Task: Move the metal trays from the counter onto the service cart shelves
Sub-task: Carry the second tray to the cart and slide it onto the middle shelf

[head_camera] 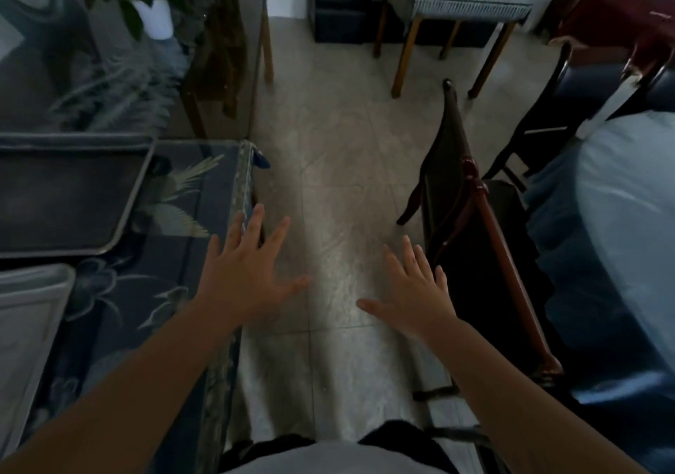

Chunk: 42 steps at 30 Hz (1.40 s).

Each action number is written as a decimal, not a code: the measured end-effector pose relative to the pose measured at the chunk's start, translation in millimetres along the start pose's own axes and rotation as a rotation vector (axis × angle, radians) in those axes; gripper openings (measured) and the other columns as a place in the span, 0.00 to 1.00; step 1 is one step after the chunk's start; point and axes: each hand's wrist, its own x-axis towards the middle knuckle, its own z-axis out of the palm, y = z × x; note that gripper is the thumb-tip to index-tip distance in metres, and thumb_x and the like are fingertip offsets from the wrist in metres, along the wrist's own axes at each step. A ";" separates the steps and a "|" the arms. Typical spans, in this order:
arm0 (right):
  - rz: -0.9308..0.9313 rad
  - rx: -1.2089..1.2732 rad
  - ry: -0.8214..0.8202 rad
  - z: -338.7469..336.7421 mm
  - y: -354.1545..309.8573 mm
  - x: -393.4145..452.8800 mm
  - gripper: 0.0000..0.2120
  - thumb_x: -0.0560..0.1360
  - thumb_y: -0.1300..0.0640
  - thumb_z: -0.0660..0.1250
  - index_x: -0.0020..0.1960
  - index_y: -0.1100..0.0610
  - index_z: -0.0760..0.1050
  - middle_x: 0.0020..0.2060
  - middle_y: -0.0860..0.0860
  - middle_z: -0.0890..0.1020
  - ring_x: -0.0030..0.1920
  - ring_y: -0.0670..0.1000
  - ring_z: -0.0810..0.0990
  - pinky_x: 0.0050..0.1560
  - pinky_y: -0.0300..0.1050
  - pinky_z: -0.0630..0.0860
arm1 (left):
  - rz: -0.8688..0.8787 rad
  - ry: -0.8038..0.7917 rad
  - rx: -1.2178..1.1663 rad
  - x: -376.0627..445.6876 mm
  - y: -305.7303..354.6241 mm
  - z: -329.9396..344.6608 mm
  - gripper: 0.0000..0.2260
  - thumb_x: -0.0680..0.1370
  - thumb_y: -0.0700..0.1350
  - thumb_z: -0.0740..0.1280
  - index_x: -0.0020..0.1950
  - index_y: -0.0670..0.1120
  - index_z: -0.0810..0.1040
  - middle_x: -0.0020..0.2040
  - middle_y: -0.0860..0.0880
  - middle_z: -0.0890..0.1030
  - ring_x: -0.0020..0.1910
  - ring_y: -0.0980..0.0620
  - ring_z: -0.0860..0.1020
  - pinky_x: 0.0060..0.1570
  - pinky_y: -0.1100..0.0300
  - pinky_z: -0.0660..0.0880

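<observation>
Both hands are hovering empty, fingers spread: left hand (248, 272), right hand (416, 298); dark metal tray (69, 196) is lying at 9 o'clock on the glass-topped counter (190, 218), pale tray (29, 327) at 8; cart not visible; risk: wooden chair (475, 239) is crowding the aisle at 3, likely snagging a carried tray.

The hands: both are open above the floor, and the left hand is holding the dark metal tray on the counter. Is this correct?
Not fully. In the head view the left hand holds nothing; the dark metal tray lies untouched on the counter. Both hands are open, the right hand too.
</observation>
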 end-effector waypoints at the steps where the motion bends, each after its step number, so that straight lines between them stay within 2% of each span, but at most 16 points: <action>1: 0.005 0.000 0.011 -3.1 -0.5 16.5 0.53 0.62 0.17 0.48 0.78 0.44 0.38 0.77 0.49 0.32 0.76 0.52 0.32 0.74 0.64 0.42 | 0.001 -0.006 -0.001 14.5 -1.2 -5.0 0.48 0.65 0.83 0.36 0.79 0.60 0.35 0.82 0.48 0.36 0.80 0.42 0.40 0.75 0.35 0.52; 8: -0.031 -0.036 0.061 -13.4 15.1 146.5 0.53 0.62 0.16 0.47 0.78 0.44 0.41 0.78 0.48 0.35 0.78 0.52 0.36 0.73 0.64 0.45 | -0.058 -0.038 0.007 128.8 -10.7 -15.4 0.52 0.61 0.83 0.33 0.80 0.59 0.37 0.82 0.47 0.36 0.80 0.42 0.38 0.76 0.35 0.49; 11: -0.060 -0.017 0.056 -22.7 24.7 211.6 0.52 0.62 0.16 0.45 0.77 0.43 0.38 0.79 0.48 0.36 0.78 0.51 0.36 0.73 0.65 0.44 | -0.097 -0.058 0.027 187.0 -11.4 -10.7 0.52 0.60 0.83 0.33 0.80 0.59 0.36 0.81 0.48 0.34 0.80 0.41 0.37 0.76 0.35 0.47; 15: -0.175 -0.049 0.031 -52.0 25.4 302.1 0.52 0.63 0.16 0.41 0.78 0.44 0.39 0.79 0.49 0.36 0.78 0.52 0.37 0.73 0.66 0.46 | -0.182 -0.064 0.016 252.8 -21.1 -9.8 0.49 0.63 0.82 0.39 0.80 0.60 0.36 0.82 0.48 0.34 0.80 0.40 0.37 0.76 0.36 0.48; 18: -0.288 -0.069 0.010 -75.7 4.1 363.4 0.55 0.60 0.15 0.36 0.78 0.45 0.39 0.79 0.48 0.36 0.78 0.51 0.37 0.74 0.66 0.46 | -0.279 -0.027 0.009 281.9 -38.3 -9.9 0.49 0.63 0.83 0.38 0.78 0.61 0.34 0.82 0.49 0.36 0.80 0.40 0.39 0.76 0.37 0.50; 23: -0.494 -0.105 -0.051 -96.8 -56.4 456.3 0.53 0.62 0.17 0.38 0.78 0.45 0.40 0.79 0.49 0.37 0.78 0.53 0.38 0.74 0.66 0.46 | -0.490 -0.060 -0.047 305.4 -86.7 -7.9 0.50 0.61 0.84 0.36 0.79 0.62 0.35 0.82 0.49 0.38 0.80 0.41 0.40 0.75 0.36 0.50; 30: -0.700 -0.174 -0.088 -72.9 -170.8 554.6 0.54 0.60 0.15 0.37 0.78 0.45 0.40 0.79 0.50 0.39 0.78 0.53 0.39 0.73 0.67 0.47 | -0.735 -0.042 -0.096 316.4 -182.9 0.8 0.50 0.62 0.84 0.36 0.79 0.62 0.35 0.82 0.50 0.37 0.80 0.42 0.40 0.75 0.37 0.49; 36: -0.950 -0.239 -0.173 -61.0 -275.4 581.5 0.52 0.63 0.15 0.40 0.78 0.43 0.38 0.78 0.47 0.35 0.77 0.50 0.35 0.73 0.65 0.45 | -1.019 0.016 -0.153 274.8 -242.7 -1.9 0.50 0.64 0.83 0.35 0.80 0.59 0.39 0.83 0.49 0.40 0.81 0.42 0.43 0.74 0.36 0.54; 42: -1.237 -0.317 -0.275 -52.8 -378.9 579.9 0.50 0.64 0.16 0.41 0.78 0.41 0.37 0.78 0.46 0.35 0.77 0.49 0.36 0.73 0.64 0.44 | -1.324 0.030 -0.261 216.1 -257.7 -7.4 0.51 0.62 0.83 0.34 0.81 0.59 0.38 0.83 0.49 0.40 0.81 0.43 0.42 0.75 0.38 0.53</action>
